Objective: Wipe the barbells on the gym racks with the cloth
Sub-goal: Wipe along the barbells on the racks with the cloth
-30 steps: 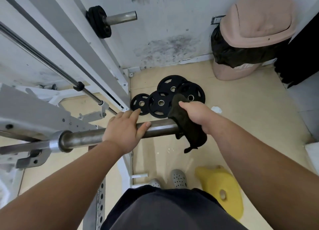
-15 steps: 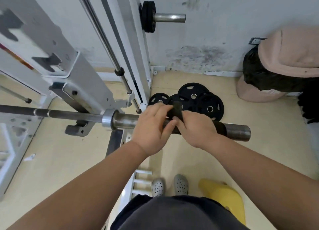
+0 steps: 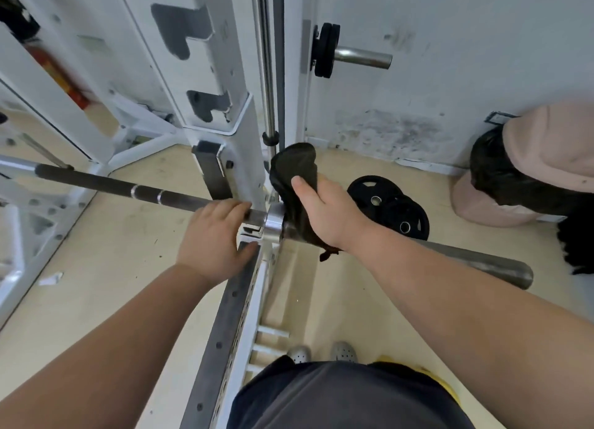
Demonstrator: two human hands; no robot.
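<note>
Head view: left hand curls its fingers over the grey steel barbell; right hand clamps the dark cloth around it. Best wrap snugly and stroke outward.

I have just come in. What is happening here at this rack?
A person is wiping a barbell that lies on a white gym rack. The right hand grips a dark cloth against the thick end of the bar, just outside the shiny collar. The left hand holds the thinner part on the other side of the collar. The outer part of the thick end is bare. Black weight plates lie on the floor behind.
</note>
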